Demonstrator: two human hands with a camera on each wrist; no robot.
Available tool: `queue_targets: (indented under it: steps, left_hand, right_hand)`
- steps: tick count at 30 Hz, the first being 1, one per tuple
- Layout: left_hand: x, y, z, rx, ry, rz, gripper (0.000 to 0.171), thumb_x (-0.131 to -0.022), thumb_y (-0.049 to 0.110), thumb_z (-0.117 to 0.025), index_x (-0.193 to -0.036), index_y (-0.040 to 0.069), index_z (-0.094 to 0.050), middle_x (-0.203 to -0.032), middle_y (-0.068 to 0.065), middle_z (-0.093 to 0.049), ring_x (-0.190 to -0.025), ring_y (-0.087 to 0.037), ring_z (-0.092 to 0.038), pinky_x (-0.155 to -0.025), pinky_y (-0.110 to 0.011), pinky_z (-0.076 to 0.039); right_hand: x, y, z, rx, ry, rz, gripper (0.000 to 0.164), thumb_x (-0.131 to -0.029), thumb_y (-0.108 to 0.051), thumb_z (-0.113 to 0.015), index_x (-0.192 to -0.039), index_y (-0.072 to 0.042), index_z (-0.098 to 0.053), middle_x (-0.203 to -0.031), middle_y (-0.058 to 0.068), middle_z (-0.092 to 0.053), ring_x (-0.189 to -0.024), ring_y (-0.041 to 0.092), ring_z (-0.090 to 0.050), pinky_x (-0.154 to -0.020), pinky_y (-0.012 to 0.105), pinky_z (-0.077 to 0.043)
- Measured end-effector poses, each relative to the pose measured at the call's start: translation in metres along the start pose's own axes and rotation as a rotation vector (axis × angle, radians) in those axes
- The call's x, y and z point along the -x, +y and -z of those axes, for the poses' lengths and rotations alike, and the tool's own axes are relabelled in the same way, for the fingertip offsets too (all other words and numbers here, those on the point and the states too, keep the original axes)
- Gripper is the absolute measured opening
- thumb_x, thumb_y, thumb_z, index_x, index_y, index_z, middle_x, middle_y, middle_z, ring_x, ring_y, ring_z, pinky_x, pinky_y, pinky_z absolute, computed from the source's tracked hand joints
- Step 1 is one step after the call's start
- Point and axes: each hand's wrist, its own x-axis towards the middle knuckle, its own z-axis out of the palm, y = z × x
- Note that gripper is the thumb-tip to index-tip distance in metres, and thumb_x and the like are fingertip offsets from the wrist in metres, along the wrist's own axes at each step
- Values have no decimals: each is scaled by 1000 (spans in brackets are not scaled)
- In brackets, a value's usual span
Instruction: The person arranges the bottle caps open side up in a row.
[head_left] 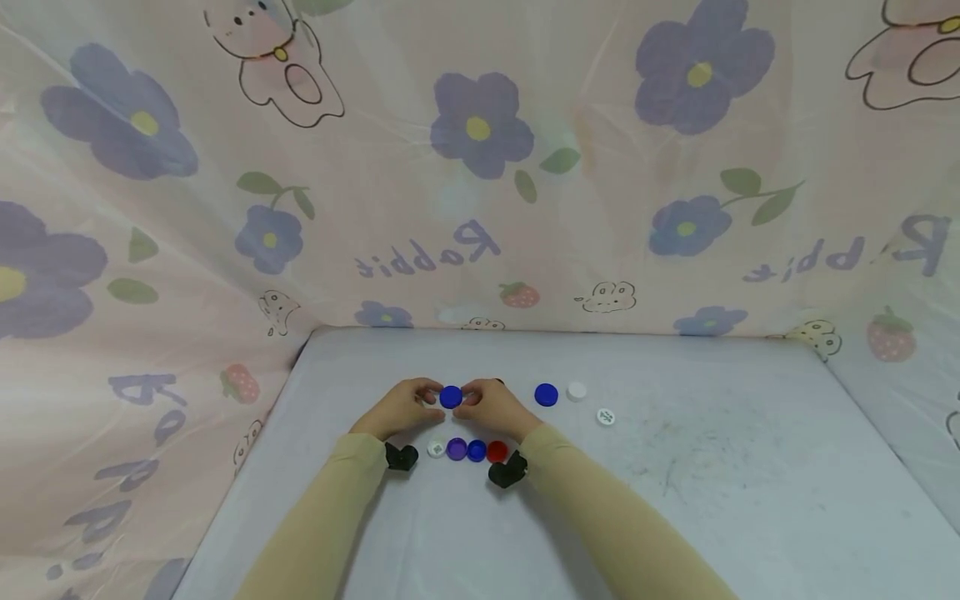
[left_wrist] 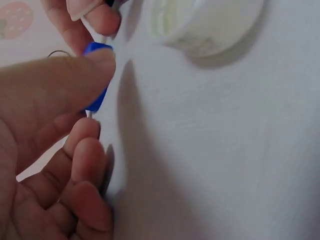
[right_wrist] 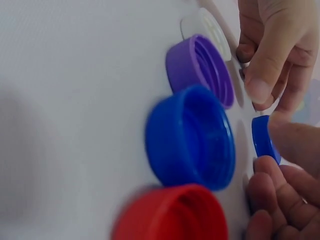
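Note:
A small blue bottle cap [head_left: 451, 397] sits between my two hands, its flat top facing up. My left hand [head_left: 405, 407] comes from the left, its fingers and thumb curled about the cap; in the left wrist view its thumb lies across the blue cap [left_wrist: 97, 102]. From the other side my right hand [head_left: 495, 407] pinches in, and in the right wrist view its thumb meets the edge of the blue cap [right_wrist: 262, 136]. Whether the cap rests on something beneath it is hidden.
Nearer me is a row with a white cap [head_left: 437, 449], a purple cap [head_left: 457, 449], a blue cap [head_left: 476, 451] and a red cap [head_left: 497, 452]. Right of my hands lie a larger blue lid [head_left: 546, 394], a plain white cap [head_left: 576, 391] and a printed white cap [head_left: 606, 417].

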Motion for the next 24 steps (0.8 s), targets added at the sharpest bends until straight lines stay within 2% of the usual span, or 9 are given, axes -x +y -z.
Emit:
queue_targets:
  steps: [9, 17, 24]
  left_hand:
    - [-1, 1, -3, -23, 23, 4, 40, -80, 14, -80, -117, 12, -63, -96, -5, -56, -85, -21, -50, -76, -36, -41]
    - [-4, 0, -5, -28, 25, -22, 32, -78, 13, -81, -105, 10, -65, -93, -4, -56, -83, -20, -50, -75, -35, -40]
    - [-6, -3, -5, -29, 21, -32, 32, -79, 14, -81, -105, 10, -64, -93, -2, -58, -84, -19, -52, -76, -36, -41]
  right_hand:
    - [0, -3, -4, 21, 19, 6, 40, -91, -21, -68, -125, -3, -61, -87, -1, -62, -82, 16, -57, -82, 34, -49]
    - [0, -2, -6, -36, 17, -3, 31, -90, -17, -69, -118, -5, -64, -87, -1, -62, -82, 16, -58, -80, 34, -49]
    - [-2, 0, -7, -51, 16, 1, 31, -90, -16, -68, -120, -7, -65, -89, 0, -63, -84, 17, -59, -80, 33, -49]
